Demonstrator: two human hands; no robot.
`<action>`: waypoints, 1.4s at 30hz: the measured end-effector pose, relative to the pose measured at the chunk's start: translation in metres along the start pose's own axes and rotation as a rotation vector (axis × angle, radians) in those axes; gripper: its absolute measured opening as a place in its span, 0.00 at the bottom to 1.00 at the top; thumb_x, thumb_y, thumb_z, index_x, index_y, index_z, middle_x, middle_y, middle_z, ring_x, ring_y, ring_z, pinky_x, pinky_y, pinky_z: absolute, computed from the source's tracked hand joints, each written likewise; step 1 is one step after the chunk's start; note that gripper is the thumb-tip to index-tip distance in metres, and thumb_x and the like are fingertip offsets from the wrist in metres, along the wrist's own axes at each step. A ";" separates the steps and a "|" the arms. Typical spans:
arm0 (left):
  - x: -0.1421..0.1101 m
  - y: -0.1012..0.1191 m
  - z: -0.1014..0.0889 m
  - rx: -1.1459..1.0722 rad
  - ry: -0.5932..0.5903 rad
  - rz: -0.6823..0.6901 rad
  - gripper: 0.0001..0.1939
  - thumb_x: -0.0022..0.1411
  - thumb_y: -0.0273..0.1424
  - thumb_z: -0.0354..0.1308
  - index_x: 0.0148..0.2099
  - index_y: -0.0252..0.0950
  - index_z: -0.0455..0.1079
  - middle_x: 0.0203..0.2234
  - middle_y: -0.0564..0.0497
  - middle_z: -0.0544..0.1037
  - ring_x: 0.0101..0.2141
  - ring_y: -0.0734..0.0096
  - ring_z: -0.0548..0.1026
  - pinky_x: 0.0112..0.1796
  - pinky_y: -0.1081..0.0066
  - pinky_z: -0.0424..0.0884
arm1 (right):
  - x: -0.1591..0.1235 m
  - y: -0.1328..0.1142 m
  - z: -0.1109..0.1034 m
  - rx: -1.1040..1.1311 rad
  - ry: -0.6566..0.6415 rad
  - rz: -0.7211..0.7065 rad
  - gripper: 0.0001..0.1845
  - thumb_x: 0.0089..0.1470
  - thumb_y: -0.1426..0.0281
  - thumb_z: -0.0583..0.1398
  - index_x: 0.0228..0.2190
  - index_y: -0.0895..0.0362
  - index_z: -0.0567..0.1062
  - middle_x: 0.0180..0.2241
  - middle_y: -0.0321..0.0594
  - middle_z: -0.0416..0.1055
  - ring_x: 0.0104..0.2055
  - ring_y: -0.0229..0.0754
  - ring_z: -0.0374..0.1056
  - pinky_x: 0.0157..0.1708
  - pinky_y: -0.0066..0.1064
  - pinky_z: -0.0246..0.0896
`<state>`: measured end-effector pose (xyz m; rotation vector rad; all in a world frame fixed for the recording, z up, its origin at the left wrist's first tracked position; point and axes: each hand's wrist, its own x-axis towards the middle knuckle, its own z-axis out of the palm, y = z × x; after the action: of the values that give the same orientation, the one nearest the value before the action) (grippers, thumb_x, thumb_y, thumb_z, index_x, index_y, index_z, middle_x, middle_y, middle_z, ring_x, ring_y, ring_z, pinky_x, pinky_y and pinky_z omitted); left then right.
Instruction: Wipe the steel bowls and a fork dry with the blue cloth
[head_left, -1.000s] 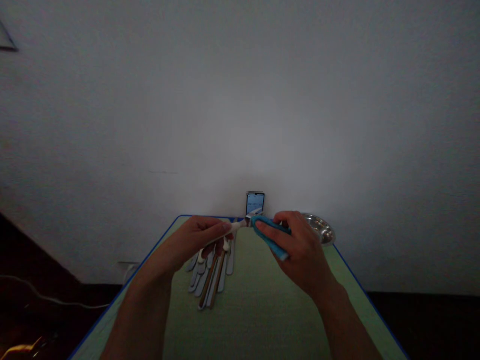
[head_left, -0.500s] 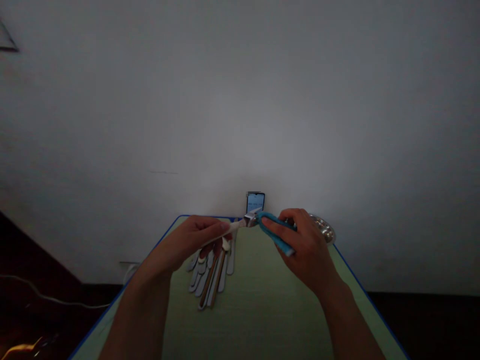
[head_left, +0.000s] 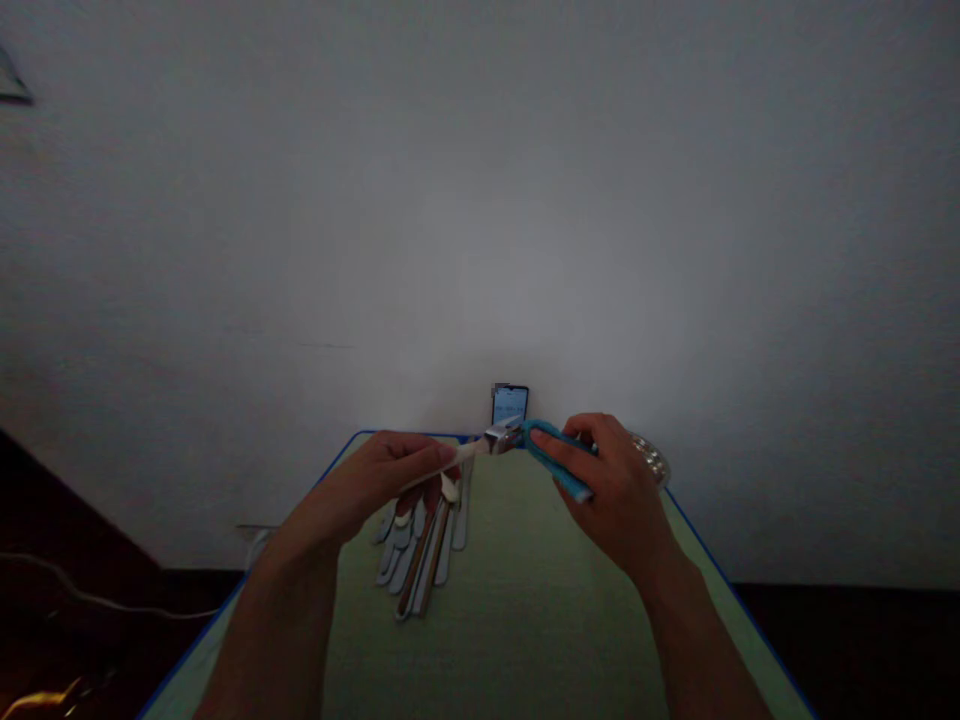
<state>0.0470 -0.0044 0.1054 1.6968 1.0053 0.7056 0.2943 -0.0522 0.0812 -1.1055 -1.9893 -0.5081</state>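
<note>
My left hand (head_left: 375, 483) is closed round the white handle of a utensil (head_left: 484, 445), whose metal end points right above the table. My right hand (head_left: 611, 485) pinches a blue cloth (head_left: 559, 462) folded over that metal end. Under my left hand several utensils (head_left: 424, 545) with pale and brown handles lie side by side on the green table (head_left: 510, 620).
A phone (head_left: 510, 405) with a lit screen leans upright against the white wall at the table's far edge. A shiny metal bowl (head_left: 651, 458) sits at the far right corner, partly behind my right hand. Cables lie on the dark floor at left.
My right hand with the blue cloth has slid to the right along the utensil's metal end. The left hand has barely moved.
</note>
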 end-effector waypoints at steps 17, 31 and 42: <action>0.002 0.001 0.003 0.056 0.031 -0.010 0.18 0.55 0.44 0.56 0.26 0.34 0.74 0.13 0.55 0.70 0.15 0.78 0.61 0.17 0.77 0.55 | 0.002 -0.006 -0.002 0.046 0.034 -0.010 0.24 0.47 0.83 0.59 0.46 0.55 0.74 0.38 0.45 0.63 0.39 0.44 0.60 0.35 0.37 0.59; 0.000 0.006 0.005 0.070 0.002 -0.019 0.19 0.56 0.45 0.55 0.27 0.34 0.74 0.14 0.54 0.70 0.15 0.78 0.61 0.16 0.77 0.55 | 0.003 -0.010 -0.001 0.073 -0.047 -0.035 0.24 0.49 0.82 0.59 0.48 0.53 0.73 0.39 0.44 0.64 0.40 0.44 0.59 0.37 0.37 0.60; -0.004 0.009 0.004 0.058 -0.003 -0.024 0.20 0.54 0.46 0.56 0.23 0.34 0.72 0.14 0.54 0.70 0.15 0.79 0.60 0.17 0.77 0.56 | 0.002 -0.007 -0.001 0.066 -0.015 -0.015 0.23 0.50 0.82 0.57 0.47 0.54 0.74 0.38 0.44 0.63 0.40 0.44 0.60 0.37 0.37 0.60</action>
<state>0.0506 -0.0113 0.1125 1.7325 1.0513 0.6635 0.2882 -0.0558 0.0841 -1.0573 -2.0138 -0.4397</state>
